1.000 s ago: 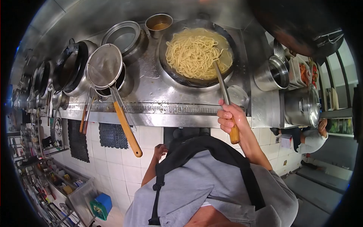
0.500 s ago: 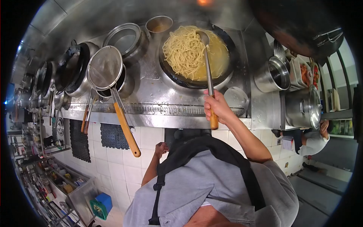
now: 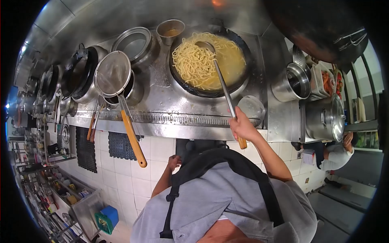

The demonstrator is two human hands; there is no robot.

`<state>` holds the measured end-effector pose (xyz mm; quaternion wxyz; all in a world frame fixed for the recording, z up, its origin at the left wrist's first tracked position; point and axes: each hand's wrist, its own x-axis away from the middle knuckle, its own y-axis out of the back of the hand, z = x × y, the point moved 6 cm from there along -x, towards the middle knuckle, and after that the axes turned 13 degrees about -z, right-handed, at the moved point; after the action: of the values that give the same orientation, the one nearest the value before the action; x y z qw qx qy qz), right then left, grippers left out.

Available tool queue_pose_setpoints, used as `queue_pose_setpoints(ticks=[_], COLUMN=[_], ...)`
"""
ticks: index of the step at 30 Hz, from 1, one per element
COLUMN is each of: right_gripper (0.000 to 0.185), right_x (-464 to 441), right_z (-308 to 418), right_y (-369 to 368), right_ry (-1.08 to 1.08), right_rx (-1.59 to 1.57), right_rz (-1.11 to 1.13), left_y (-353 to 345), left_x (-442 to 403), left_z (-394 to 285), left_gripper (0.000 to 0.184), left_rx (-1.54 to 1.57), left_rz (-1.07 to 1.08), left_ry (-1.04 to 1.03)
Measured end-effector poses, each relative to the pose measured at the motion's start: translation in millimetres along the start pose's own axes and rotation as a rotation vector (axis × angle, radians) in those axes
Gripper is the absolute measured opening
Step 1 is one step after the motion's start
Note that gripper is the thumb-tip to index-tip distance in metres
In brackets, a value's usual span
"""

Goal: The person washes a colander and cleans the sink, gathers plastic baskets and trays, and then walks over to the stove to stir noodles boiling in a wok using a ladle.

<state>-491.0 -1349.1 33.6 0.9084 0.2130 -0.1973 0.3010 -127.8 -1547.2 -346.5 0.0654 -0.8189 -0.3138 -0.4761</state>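
Note:
My right hand (image 3: 242, 126) is wrapped round the wooden end of a long ladle (image 3: 224, 84). The ladle's bowl rests on the noodles (image 3: 193, 60), which are heaped on the left side of a black wok (image 3: 181, 83). Cloudy yellowish broth (image 3: 231, 56) fills the wok's right side, and steam hangs over it. Down by my waist, my left hand (image 3: 174, 162) is loosely closed, with nothing visible in it and touching nothing on the stove.
A mesh strainer (image 3: 114, 74) lies across a pot on the left, its wooden handle jutting over the counter edge. Behind stand a lidded pot (image 3: 133, 43) and a small metal bowl (image 3: 170, 31). Metal containers (image 3: 289, 83) are on the right, where another person's arm (image 3: 338, 156) shows.
My right hand has moved right and toward me with the ladle. The ladle's bowl has shifted left and closer over the noodles. My left hand stays by my waist.

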Motion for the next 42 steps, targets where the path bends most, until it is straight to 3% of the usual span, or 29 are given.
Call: queue_pose_setpoints(ticks=[1, 4, 5, 12, 15, 17, 20, 22, 23, 25, 27, 31, 35, 36, 38, 40, 42], right_gripper=[0.038, 0.041, 0.048, 0.057, 0.055, 0.056, 0.053, 0.049, 0.044, 0.036, 0.027, 0.015, 0.020, 0.022, 0.025, 0.026, 0.027], right_x=[4, 11, 15, 1, 23, 25, -12, -39, -53, -82, -110, -122, -126, -123, -109, -85, -59], right_z=[-2, -15, -18, -17, 1, 16, 22, 46, 54, 61, 43, 16, 17, 19, 28, 35, 43], right_y=[2, 19, 27, 85, 135, 147, 156, 145, 140, 124, 98, 24, -4, -5, -4, 3, 11], right_ry=[0.003, 0.341, 0.168, 0.302, 0.403, 0.321, 0.357, 0.343, 0.352, 0.376, 0.202, -0.134, -0.337, -0.323, -0.296, -0.204, -0.134], right_rx=[0.103, 0.569, 0.648, 0.999, 0.572, 0.543, 0.511, 0.471, 0.498, 0.552, 0.308, -0.354, -1.023, -1.034, -1.058, -0.827, -0.632], right_rz=[-0.004, -0.173, -0.136, -0.281, -0.259, -0.292, -0.362, -0.370, -0.389, -0.421, -0.269, 0.020, 0.482, 0.492, 0.507, 0.360, 0.244], left_y=[-3, -7, -9, 0, 7, 14, 13, 10, 7, 4, 2, 2, 2, 4, 11, 14, 18], left_x=[-9, -10, -8, -5, -2, 7, 23, 35, 35, 10, 0, 10, 10, 12, 12, 13, 12], left_z=[-2, -12, -21, -12, 3, 5, 9, 12, 14, 20, 30, 12, 22, 27, 31, 34, 41], left_gripper=[0.026, 0.023, 0.023, 0.025, 0.025, 0.024, 0.023, 0.022, 0.023, 0.023, 0.023, 0.026, 0.029, 0.029, 0.029, 0.029, 0.029], left_rx=[0.035, 0.107, 0.133, 0.105, 0.114, -0.066, -0.220, -0.145, -0.099, -0.207, 0.039, 0.167, 0.160, 0.133, -0.028, -0.110, -0.103], left_rz=[0.000, -0.014, -0.025, -0.056, -0.071, -0.040, -0.047, -0.036, -0.035, 0.009, -0.050, -0.084, -0.093, -0.092, -0.038, -0.023, -0.051], left_ry=[0.007, 0.019, 0.013, 0.015, 0.033, -0.363, -0.397, -0.017, 0.012, -0.383, -0.016, 0.020, 0.040, 0.053, -0.277, -0.390, -0.323])
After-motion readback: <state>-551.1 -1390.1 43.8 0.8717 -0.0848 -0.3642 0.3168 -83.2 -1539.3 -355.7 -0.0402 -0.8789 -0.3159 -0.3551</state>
